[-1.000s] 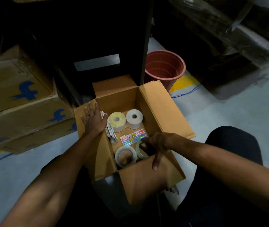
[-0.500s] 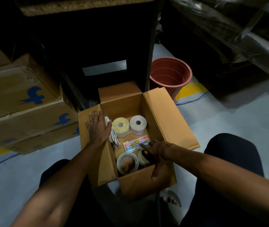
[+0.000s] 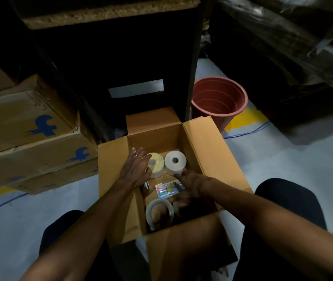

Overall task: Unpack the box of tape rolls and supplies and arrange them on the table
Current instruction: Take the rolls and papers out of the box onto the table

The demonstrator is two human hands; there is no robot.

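Note:
An open cardboard box (image 3: 206, 147) sits on the floor between my knees. Inside at the back stand a yellowish roll (image 3: 157, 166) and a white roll (image 3: 175, 162). A colourful packet (image 3: 166, 189) lies in the middle, and a clear tape roll (image 3: 158, 212) leans at the front. My left hand (image 3: 134, 169) reaches into the box with fingers spread against the yellowish roll's left side. My right hand (image 3: 191, 182) hovers over the packet, fingers pointing toward the white roll, holding nothing. A second tape roll under my right hand is mostly hidden.
Stacked cardboard boxes with blue logos (image 3: 30, 136) stand to the left. A reddish plastic bucket (image 3: 219, 100) sits behind the box at the right. A dark table leg (image 3: 192, 78) and table edge (image 3: 109, 13) rise just beyond the box. Blue cable (image 3: 246, 132) crosses the floor.
My left hand left the box's left flap and went inside to the yellowish roll. My right hand moved from the front tape rolls forward over the packet.

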